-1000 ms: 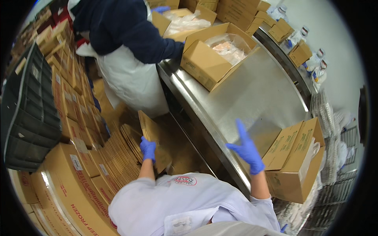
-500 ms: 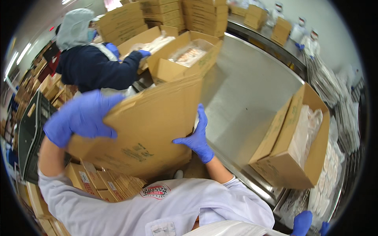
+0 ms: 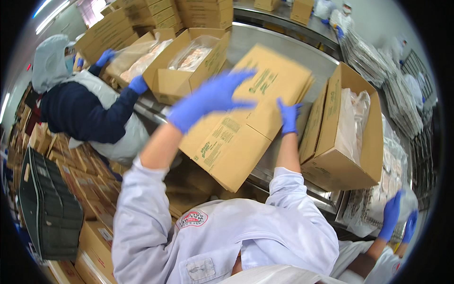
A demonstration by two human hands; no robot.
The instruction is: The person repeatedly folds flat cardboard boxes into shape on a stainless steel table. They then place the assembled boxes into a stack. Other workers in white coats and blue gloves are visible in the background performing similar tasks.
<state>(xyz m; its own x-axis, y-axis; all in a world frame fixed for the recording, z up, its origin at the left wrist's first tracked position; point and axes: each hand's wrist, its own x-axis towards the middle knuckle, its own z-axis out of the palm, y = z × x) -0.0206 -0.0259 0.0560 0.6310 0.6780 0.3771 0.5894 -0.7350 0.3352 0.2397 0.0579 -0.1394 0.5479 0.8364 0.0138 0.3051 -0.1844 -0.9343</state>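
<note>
A stack of flattened cardboard boxes [image 3: 231,149] lies tilted across the near edge of the steel table, with printing on its upper face. My left hand [image 3: 210,100], in a blue glove and blurred by motion, is over the cardboard with its fingers spread. At the stack's right edge is my right hand [image 3: 288,117], also gloved in blue, fingers apart and against or just over the cardboard. Whether either palm touches it I cannot tell. Right of that hand stands an open carton [image 3: 338,168] with a clear plastic liner and pale contents.
Two open lined cartons [image 3: 165,87] stand at the left of the steel table [image 3: 255,35], by a co-worker in dark sleeves [image 3: 90,106]. A black crate [image 3: 52,208] sits at lower left near piled cartons. At lower right are another person's gloved hands [image 3: 391,215] by metal trays [image 3: 378,57].
The flattened boxes have gone from upright in front of me to lying on the table, farther right. Both hands moved right with them. The co-worker's hands are now at the lined cartons.
</note>
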